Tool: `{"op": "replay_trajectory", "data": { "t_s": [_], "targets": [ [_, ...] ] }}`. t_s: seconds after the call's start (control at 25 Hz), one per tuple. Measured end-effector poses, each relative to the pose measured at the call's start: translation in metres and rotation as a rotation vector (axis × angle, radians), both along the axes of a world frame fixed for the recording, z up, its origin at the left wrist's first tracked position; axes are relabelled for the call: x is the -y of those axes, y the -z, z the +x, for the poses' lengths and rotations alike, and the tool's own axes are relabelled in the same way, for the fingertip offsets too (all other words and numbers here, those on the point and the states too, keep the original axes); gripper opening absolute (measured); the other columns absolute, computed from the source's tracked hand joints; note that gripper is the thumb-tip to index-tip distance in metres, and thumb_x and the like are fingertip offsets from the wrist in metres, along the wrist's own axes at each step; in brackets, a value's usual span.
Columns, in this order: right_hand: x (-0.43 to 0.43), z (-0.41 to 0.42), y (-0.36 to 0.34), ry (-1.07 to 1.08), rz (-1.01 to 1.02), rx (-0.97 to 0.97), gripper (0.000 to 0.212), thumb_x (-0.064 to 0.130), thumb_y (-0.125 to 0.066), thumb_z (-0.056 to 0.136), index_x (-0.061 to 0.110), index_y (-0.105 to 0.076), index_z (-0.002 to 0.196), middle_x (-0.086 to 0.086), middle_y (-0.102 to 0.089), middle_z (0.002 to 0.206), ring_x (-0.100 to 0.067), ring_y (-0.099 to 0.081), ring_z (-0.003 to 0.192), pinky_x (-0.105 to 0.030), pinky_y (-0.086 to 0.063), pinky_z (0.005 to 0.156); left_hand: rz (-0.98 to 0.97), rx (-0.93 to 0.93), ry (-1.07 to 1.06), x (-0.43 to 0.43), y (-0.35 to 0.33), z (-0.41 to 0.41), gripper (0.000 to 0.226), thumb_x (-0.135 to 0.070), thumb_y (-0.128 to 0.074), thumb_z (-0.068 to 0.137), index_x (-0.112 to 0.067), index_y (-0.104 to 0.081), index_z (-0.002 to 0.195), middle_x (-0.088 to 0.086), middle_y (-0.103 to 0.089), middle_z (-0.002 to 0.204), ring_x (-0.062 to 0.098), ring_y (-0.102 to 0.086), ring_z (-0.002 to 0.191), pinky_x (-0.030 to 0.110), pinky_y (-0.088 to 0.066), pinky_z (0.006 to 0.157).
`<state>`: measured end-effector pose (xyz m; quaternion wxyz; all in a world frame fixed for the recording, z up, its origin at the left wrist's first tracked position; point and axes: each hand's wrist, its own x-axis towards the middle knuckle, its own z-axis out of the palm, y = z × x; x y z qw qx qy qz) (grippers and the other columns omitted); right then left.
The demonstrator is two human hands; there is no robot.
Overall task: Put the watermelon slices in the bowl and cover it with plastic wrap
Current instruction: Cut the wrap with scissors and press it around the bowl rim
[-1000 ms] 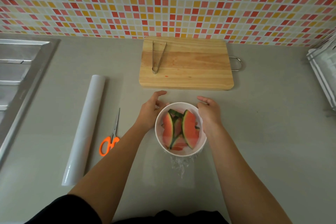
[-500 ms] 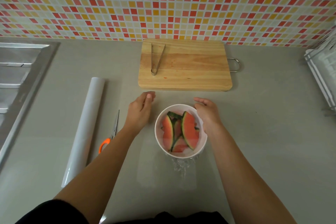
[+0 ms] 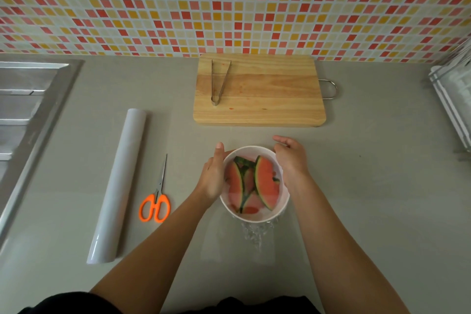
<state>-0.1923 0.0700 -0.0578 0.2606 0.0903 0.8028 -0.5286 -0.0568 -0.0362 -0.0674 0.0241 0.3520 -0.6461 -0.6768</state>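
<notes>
While both hands' fingers point(image 3: 218, 150) cup its sides, the bowl point(image 3: 254, 216) of watermelon slices point(image 3: 265, 183) sits between them.

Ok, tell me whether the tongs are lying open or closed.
Open. The tongs lie flat on the board, arms spread in a V, tips apart at the wall end.

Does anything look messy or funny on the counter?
Mostly tidy. The clear plastic wrap hangs crumpled off the near side of the white bowl of watermelon slices instead of lying smooth. A few small red juice spots stain the wooden cutting board. Nothing has spilled.
</notes>
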Motion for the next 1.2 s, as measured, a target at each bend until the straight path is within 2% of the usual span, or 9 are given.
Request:
{"op": "replay_trajectory", "data": {
  "t_s": [0.16,0.24,0.4,0.56,0.64,0.8,0.92,1.04,1.2],
  "targets": [
    [0.000,-0.001,0.003,0.016,-0.016,-0.015,0.038,0.001,-0.044,0.081,0.018,-0.067,0.106,0.015,-0.057,0.075,-0.003,-0.047,0.052,-0.005,-0.035,0.035,-0.059,0.089,-0.084,-0.003,-0.001,-0.001,0.078,-0.058,-0.005,0.095,-0.021,-0.073,0.103,0.007,-0.072,0.093,0.022,-0.065,0.095,0.040,-0.050,0.091],
    [-0.001,-0.001,0.004,0.021,-0.023,-0.014,0.037,0.002,-0.044,0.081,0.019,-0.067,0.104,0.014,-0.058,0.077,-0.002,-0.047,0.053,-0.005,-0.035,0.035,-0.157,0.141,-0.192,-0.008,-0.002,-0.002,0.083,-0.060,-0.005,0.093,-0.015,-0.074,0.087,0.003,-0.068,0.074,0.016,-0.064,0.076,0.030,-0.050,0.073],
    [0.001,-0.001,0.004,0.028,-0.024,-0.032,0.036,0.002,-0.044,0.081,0.019,-0.067,0.104,0.003,-0.062,0.095,-0.002,-0.050,0.056,-0.005,-0.036,0.037,-0.450,0.224,-0.311,-0.022,-0.012,-0.001,0.078,-0.058,-0.005,0.094,-0.007,-0.047,0.051,0.007,-0.052,0.053,0.020,-0.054,0.054,0.028,-0.039,0.054],
    [0.000,-0.004,0.002,-0.016,-0.075,0.128,0.038,0.000,-0.043,0.083,0.016,-0.066,0.109,-0.007,-0.064,0.090,-0.016,-0.057,0.066,-0.025,-0.051,0.066,-0.673,0.436,-0.239,-0.021,-0.018,0.005,0.083,-0.061,0.002,0.089,-0.009,-0.056,0.061,0.014,-0.063,0.072,0.032,-0.054,0.070,0.036,-0.038,0.067],
    [0.000,-0.008,0.000,-0.071,-0.116,0.230,0.035,0.000,-0.046,0.084,0.018,-0.065,0.109,-0.007,-0.063,0.082,-0.019,-0.058,0.065,-0.028,-0.049,0.064,-0.681,0.448,-0.158,-0.022,-0.017,0.016,0.086,-0.067,0.004,0.084,-0.011,-0.054,0.056,0.012,-0.061,0.068,0.031,-0.056,0.070,0.036,-0.038,0.066],
    [0.007,-0.022,0.004,-0.149,-0.065,0.164,0.020,0.024,-0.055,0.091,0.014,-0.064,0.105,-0.004,-0.062,0.102,-0.018,-0.056,0.091,-0.030,-0.046,0.085,-0.666,0.513,0.086,-0.016,-0.021,0.036,0.090,-0.075,0.006,0.078,-0.014,-0.057,0.059,0.008,-0.058,0.065,0.030,-0.058,0.073,0.036,-0.040,0.070],
    [0.002,-0.041,0.005,-0.189,0.083,-0.011,0.037,0.039,-0.040,0.096,0.015,-0.059,0.076,-0.001,-0.048,0.071,-0.015,-0.042,0.064,-0.027,-0.034,0.060,-0.785,0.500,0.178,0.011,-0.025,0.019,0.078,-0.060,-0.009,0.093,-0.008,-0.067,0.089,0.012,-0.066,0.082,0.035,-0.060,0.086,0.035,-0.038,0.074],
    [-0.018,-0.049,-0.003,-0.135,0.097,-0.050,0.048,0.044,-0.033,0.097,0.011,-0.066,0.086,0.000,-0.052,0.064,-0.015,-0.043,0.053,-0.026,-0.032,0.049,-0.518,0.272,0.125,0.028,-0.030,-0.013,0.064,-0.052,-0.024,0.097,-0.008,-0.070,0.094,0.008,-0.070,0.089,0.027,-0.065,0.090,0.037,-0.047,0.087],
    [-0.067,-0.018,-0.020,-0.438,0.056,0.386,0.065,0.061,-0.025,0.093,0.019,-0.072,0.076,0.003,-0.071,0.067,-0.011,-0.065,0.058,-0.024,-0.045,0.058,-0.087,0.244,0.299,0.028,-0.029,-0.056,0.065,-0.056,-0.026,0.096,-0.009,-0.069,0.104,0.007,-0.070,0.100,0.021,-0.065,0.094,0.035,-0.050,0.089]
  ]
}}
